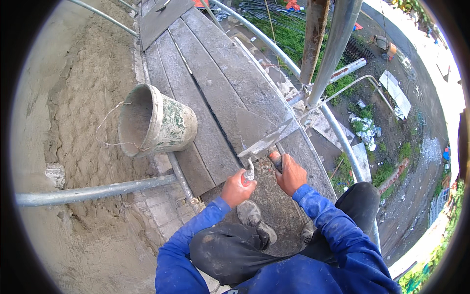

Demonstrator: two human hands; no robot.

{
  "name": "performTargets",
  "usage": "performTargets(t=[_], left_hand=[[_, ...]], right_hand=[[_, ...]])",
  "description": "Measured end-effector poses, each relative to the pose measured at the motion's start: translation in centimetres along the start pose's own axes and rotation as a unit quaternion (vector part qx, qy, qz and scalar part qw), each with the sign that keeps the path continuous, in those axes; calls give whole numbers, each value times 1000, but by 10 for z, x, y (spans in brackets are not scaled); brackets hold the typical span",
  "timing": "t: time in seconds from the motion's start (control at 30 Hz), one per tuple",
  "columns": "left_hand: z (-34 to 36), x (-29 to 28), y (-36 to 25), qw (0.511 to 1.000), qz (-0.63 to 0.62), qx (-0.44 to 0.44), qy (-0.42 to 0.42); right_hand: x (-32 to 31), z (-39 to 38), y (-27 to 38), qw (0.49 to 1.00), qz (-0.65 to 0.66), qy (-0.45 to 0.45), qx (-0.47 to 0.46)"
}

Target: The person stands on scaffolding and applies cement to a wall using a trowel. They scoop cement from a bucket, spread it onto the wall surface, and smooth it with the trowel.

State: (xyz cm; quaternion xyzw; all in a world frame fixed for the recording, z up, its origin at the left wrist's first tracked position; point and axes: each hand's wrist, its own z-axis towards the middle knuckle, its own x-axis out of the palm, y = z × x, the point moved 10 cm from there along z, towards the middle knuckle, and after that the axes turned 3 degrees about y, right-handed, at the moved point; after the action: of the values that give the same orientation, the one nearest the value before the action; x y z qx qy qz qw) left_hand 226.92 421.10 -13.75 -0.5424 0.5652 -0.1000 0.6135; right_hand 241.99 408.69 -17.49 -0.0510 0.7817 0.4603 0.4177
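My left hand point(237, 187) is closed round the red handle of a trowel point(249, 169), whose metal neck curves up toward a blade. My right hand point(293, 175) grips the orange-and-black handle of a second tool point(275, 159). Just beyond both hands, a long flat metal blade point(267, 142) is seen nearly edge-on. Which handle it belongs to, I cannot tell. A dark triangular patch lies past it over the planks, either another blade or a shadow. Left of my hands is a mortar-smeared bucket point(171, 125) with a wire handle, its mouth showing toward the left.
I crouch on scaffold planks point(210, 63). Rough wet mortar covers the wall point(88, 98) on the left, crossed by a metal pipe point(98, 192). Upright poles point(338, 49) and a guard rail point(342, 134) line the right edge. Far below are grass, debris and a road.
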Motion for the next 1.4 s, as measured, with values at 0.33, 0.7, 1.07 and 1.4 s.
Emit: performTargets(t=[0.33,0.7,1.07,1.4], left_hand=[[1,1,-6,1000,9,22,7],[8,-18,-14,999,-46,10,4],[0,-30,38,982,-132,-136,-16],[6,-42,11,940,338,-30,36]], right_hand=[[14,-6,-10,999,-33,26,24],[24,-13,-7,996,-84,44,-1],[15,-5,-5,996,-81,37,1],[9,-3,-5,994,-102,47,-15]])
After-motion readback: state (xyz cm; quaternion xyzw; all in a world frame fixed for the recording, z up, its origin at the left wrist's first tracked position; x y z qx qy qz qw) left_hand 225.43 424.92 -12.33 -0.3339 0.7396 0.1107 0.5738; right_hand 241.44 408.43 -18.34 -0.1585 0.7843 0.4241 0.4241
